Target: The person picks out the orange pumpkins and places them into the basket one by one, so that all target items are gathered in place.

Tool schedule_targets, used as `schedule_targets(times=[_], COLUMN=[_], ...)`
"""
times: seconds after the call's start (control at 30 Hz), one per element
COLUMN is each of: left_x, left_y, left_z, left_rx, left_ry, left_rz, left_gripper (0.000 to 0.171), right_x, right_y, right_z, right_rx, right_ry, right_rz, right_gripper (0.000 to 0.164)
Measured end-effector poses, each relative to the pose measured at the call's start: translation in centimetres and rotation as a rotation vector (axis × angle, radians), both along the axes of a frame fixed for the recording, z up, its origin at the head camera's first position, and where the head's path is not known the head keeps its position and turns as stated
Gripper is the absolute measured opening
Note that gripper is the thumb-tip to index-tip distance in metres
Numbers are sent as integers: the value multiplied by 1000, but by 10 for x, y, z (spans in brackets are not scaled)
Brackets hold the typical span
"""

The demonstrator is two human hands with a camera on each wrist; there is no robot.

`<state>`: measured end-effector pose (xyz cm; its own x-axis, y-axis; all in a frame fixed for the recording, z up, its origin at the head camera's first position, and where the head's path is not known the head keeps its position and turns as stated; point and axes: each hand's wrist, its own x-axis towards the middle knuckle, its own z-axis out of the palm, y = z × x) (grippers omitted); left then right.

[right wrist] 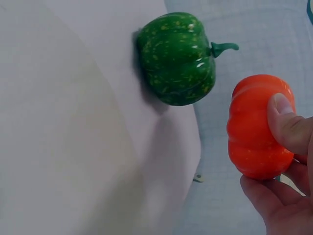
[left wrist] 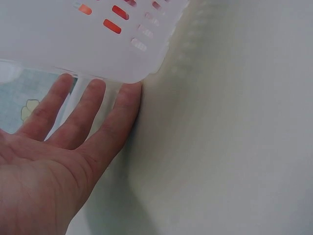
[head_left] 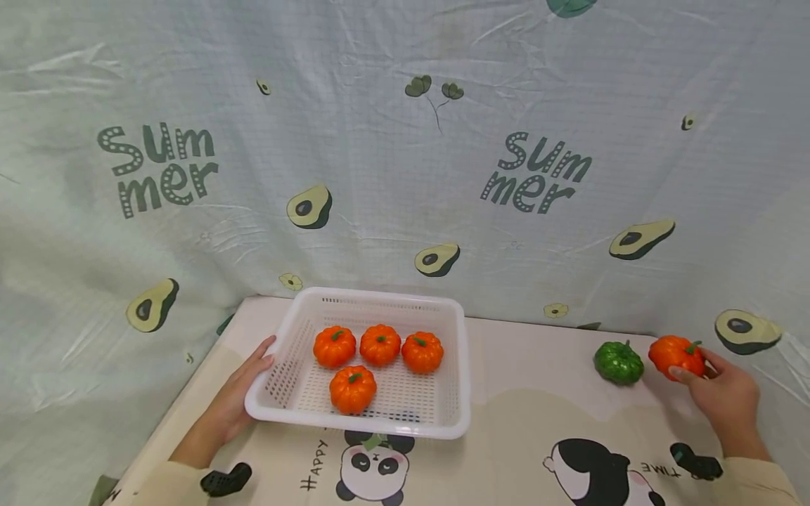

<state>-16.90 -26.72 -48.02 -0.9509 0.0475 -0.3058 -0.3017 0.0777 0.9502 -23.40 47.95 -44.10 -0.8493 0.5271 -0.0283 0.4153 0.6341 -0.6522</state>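
At the right of the table my right hand [head_left: 726,395] grips an orange pumpkin [head_left: 676,357], thumb on one side and fingers on the other; the right wrist view shows this pumpkin [right wrist: 257,127] close up. Just left of it sits a green pumpkin [head_left: 619,363] with a curled stem [right wrist: 225,48]. My left hand [head_left: 235,395] is at the left side of a white perforated basket [head_left: 465,365]. In the left wrist view, straight, spread fingertips [left wrist: 128,93] meet the basket's lower edge. Inside the basket lie several orange pumpkins [head_left: 352,390].
A pale cloth wall [head_left: 380,176] printed with avocados and lettering rises behind the table and along its left side. The table cover [head_left: 506,450] has a printed panda and a dark-haired figure. Dark wrist straps [head_left: 226,481] show near both sleeves.
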Motion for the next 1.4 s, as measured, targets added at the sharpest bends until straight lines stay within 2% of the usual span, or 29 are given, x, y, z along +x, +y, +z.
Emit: schedule_targets(times=[0.2, 0.37, 0.53, 0.97, 1.4], left_x=[2, 2, 1, 3, 1], left_y=[-2, -2, -3, -3, 0], left_z=[0, 0, -1, -1, 1], left_rx=[-3, 0, -2, 4, 8], left_ry=[6, 14, 15, 6, 18], left_rz=[-4, -3, -1, 1, -8], left_gripper=[69, 69, 69, 69, 69], right_x=[-2, -1, 1, -1, -2], right_y=[-5, -10, -20, -44, -70], right_z=[10, 16, 19, 25, 27], right_rx=[16, 61, 80, 77, 97], right_ry=[13, 79, 119, 127, 218], right_rz=[65, 159, 213, 340, 479], right_gripper=[77, 74, 73, 75, 73])
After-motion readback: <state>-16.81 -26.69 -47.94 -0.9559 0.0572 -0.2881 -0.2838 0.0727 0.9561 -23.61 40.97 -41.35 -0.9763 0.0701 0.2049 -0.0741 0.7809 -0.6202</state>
